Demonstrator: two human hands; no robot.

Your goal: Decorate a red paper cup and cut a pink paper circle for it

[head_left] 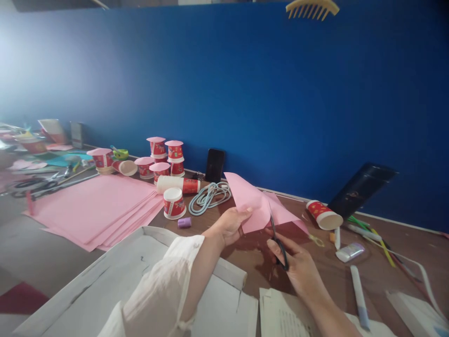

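Observation:
My left hand (232, 225) pinches the lower left edge of a pink paper sheet (253, 202), thumb on top. The sheet is raised above the brown table and is bent, with a cut running into it from the near edge. In my right hand (293, 257) is a pair of black-handled scissors (280, 250), fingers through the loops. Its blades point away from me and lie at the cut in the paper; their tips are partly hidden. Under my left forearm lies a white cardboard box lid (105, 285).
A stack of pink paper (94, 206) lies to the left. Red paper cups (174, 204), several topped with pink discs, stand behind it near a light blue cord (208, 199) and a phone (215, 164). On the right are a tipped cup (323, 215) and a black pouch (361, 189).

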